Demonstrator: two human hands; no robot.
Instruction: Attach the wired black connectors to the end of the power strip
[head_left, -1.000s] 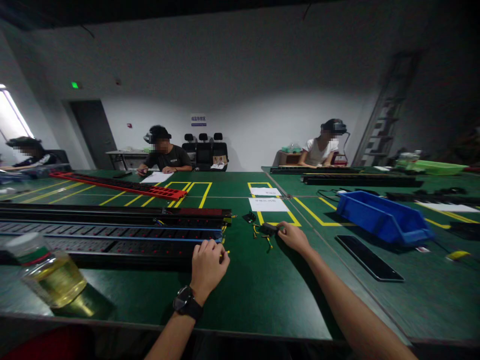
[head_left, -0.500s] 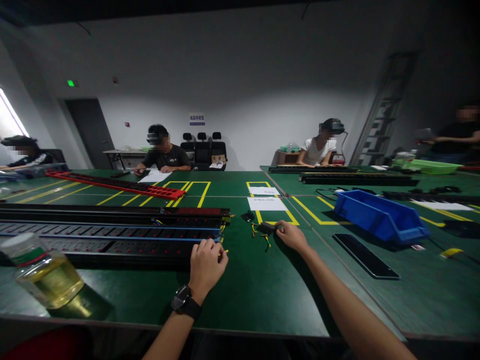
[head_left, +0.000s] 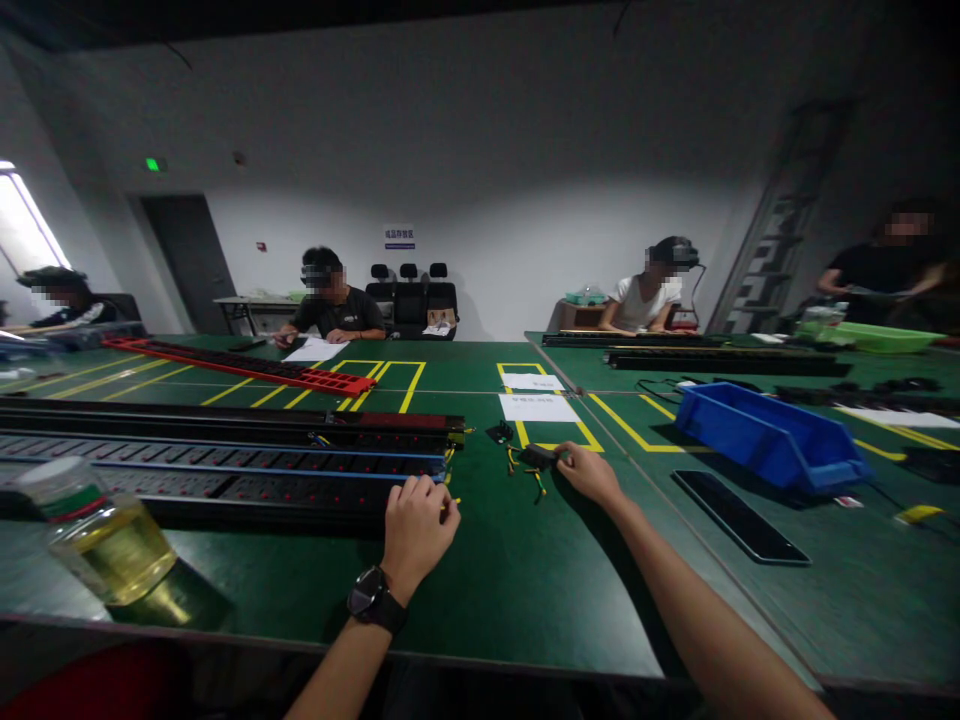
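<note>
My left hand (head_left: 417, 528), with a black watch on the wrist, rests closed at the right end of a long black power strip (head_left: 225, 478) with blue edges, and a thin yellow wire shows at its fingertips. My right hand (head_left: 590, 473) reaches forward and pinches a small black part (head_left: 538, 457) with yellow-green wires lying on the green table (head_left: 525, 570). A second small black part (head_left: 498, 433) lies just behind it.
A bottle of yellow liquid (head_left: 101, 535) stands at the near left edge. A blue bin (head_left: 765, 440) and a dark phone (head_left: 739, 515) lie to the right. White papers (head_left: 538, 407) sit in a yellow-marked box. Other people sit at the far side, with a red strip (head_left: 247, 368) there.
Both hands stay almost where they were. A person standing at the far right has come into view.
</note>
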